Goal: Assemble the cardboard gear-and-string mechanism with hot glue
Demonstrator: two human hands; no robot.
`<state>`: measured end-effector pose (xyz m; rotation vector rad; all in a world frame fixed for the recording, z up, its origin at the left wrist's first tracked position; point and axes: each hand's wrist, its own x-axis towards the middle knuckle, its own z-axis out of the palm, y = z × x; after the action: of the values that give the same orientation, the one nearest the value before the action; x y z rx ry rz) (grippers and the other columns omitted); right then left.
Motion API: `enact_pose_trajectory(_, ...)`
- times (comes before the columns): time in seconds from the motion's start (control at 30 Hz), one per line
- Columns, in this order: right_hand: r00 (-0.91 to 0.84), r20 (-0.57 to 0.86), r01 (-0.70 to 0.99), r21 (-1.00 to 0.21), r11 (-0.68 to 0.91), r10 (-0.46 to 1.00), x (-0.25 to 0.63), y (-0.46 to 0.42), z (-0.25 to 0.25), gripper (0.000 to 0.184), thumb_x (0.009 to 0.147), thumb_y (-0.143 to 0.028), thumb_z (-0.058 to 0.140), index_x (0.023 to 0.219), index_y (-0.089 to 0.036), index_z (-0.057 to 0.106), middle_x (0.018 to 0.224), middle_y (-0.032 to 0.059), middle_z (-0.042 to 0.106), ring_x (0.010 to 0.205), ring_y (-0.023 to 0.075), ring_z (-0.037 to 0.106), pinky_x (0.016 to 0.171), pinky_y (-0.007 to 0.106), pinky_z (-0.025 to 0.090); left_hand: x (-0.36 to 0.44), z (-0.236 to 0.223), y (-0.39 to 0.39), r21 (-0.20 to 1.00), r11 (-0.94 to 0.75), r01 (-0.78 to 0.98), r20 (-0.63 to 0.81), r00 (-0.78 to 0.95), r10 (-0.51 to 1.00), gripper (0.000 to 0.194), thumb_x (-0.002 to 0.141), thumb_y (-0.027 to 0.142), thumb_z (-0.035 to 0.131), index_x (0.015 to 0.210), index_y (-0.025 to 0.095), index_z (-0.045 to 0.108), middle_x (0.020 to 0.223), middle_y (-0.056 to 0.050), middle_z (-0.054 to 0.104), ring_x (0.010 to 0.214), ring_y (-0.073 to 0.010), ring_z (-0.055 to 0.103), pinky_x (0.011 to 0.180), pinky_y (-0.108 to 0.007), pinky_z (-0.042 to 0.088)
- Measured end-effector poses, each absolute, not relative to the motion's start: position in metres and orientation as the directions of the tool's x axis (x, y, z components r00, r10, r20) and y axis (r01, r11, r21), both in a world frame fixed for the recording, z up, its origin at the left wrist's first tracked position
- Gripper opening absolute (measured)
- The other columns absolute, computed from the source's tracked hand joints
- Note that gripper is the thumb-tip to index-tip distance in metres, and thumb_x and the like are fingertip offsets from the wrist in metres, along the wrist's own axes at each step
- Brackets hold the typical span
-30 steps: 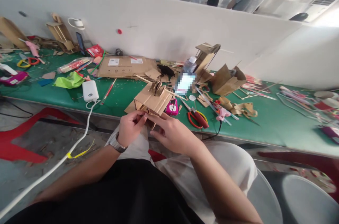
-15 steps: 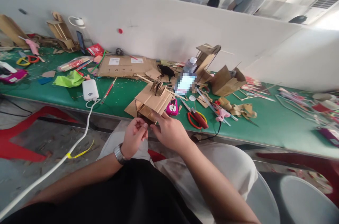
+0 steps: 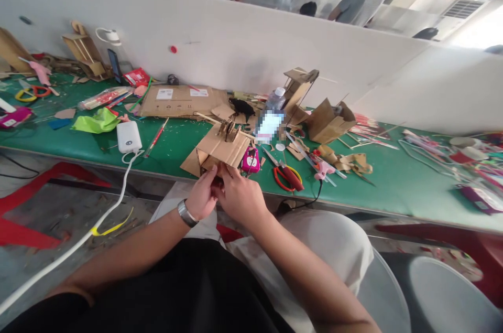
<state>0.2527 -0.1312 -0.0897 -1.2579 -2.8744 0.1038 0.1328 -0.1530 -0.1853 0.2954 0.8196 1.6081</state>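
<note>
Left hand, head view: fingers curled inward at the front of a cardboard box model, thumb side towards its partner; a metal-banded wristwatch circles the wrist. Right hand: fingers bent over the model's front edge, thumb turned towards the left fingers. Whether either hand pinches a small part or merely presses the cardboard cannot be told, as the fingertips hide one another.

Position of the model: at the near edge of the green table, directly before the person's lap. On its top panel sits a wheel assembly; a thin wooden stick slants out to the left. Just right of it lies a magenta case; farther right, scissors and a pink hot-glue gun.

Probable hazards: pressing too firmly at the front could crease the thin panel or spring a joint. A strong pull towards the lap could tip the model off the table, its margin there being slight. A sleeve or forearm catching the black cord could drag the glue gun over the edge.
</note>
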Motion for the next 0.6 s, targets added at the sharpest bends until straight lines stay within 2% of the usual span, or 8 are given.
enact_pose_trajectory(0.1,-0.664,-0.024,0.747,-0.067,0.661,0.747,0.252,-0.132,-0.089,0.058,0.109,-0.046,0.055,0.158,-0.014,0.053,0.162,0.0186,0.057,0.110,0.0287,0.079,0.078,0.040,0.065,0.134,-0.188,-0.148,0.625,0.002,-0.781,-0.238,-0.188,0.953,0.040,0.090,0.046,0.084,0.117,0.017,0.077,0.112,-0.011,0.081,0.105,-0.0250,0.077,0.091,-0.035,0.059)
enact_pose_trajectory(0.17,-0.658,-0.021,0.752,-0.066,0.655,0.753,0.252,-0.132,-0.088,0.055,0.110,-0.044,0.053,0.156,-0.015,0.055,0.160,0.0178,0.059,0.112,0.0284,0.078,0.080,0.040,0.065,0.135,-0.191,-0.148,0.618,0.000,-0.787,-0.232,-0.182,0.956,0.036,0.092,0.044,0.082,0.118,0.018,0.077,0.122,-0.013,0.080,0.116,-0.0283,0.075,0.099,-0.039,0.059)
enact_pose_trajectory(0.3,-0.660,0.002,0.750,-0.066,0.658,0.752,0.256,-0.133,-0.088,0.049,0.112,-0.041,0.048,0.153,-0.017,0.060,0.160,0.0165,0.060,0.114,0.0272,0.078,0.080,0.036,0.064,0.134,-0.199,-0.147,0.621,0.003,-0.784,-0.237,-0.184,0.954,0.028,0.095,0.042,0.079,0.115,0.022,0.078,0.127,-0.012,0.080,0.121,-0.0295,0.074,0.101,-0.041,0.059)
enact_pose_trajectory(0.47,-0.657,0.038,0.749,-0.080,0.658,0.753,0.260,-0.134,-0.091,0.048,0.111,-0.040,0.049,0.150,-0.017,0.062,0.162,0.0142,0.059,0.111,0.0266,0.079,0.078,0.037,0.064,0.134,-0.203,-0.146,0.633,0.008,-0.774,-0.230,-0.179,0.957,0.030,0.097,0.045,0.076,0.118,0.024,0.077,0.129,-0.012,0.079,0.127,-0.0325,0.072,0.106,-0.046,0.059)
enact_pose_trajectory(0.6,-0.655,0.045,0.748,-0.108,0.655,0.755,0.260,-0.131,-0.094,0.048,0.111,-0.040,0.049,0.152,-0.018,0.061,0.159,0.0131,0.063,0.114,0.0264,0.078,0.078,0.036,0.064,0.135,-0.205,-0.146,0.633,-0.006,-0.774,-0.230,-0.196,0.953,0.029,0.096,0.044,0.077,0.117,0.025,0.076,0.132,-0.011,0.078,0.132,-0.0303,0.069,0.109,-0.043,0.058)
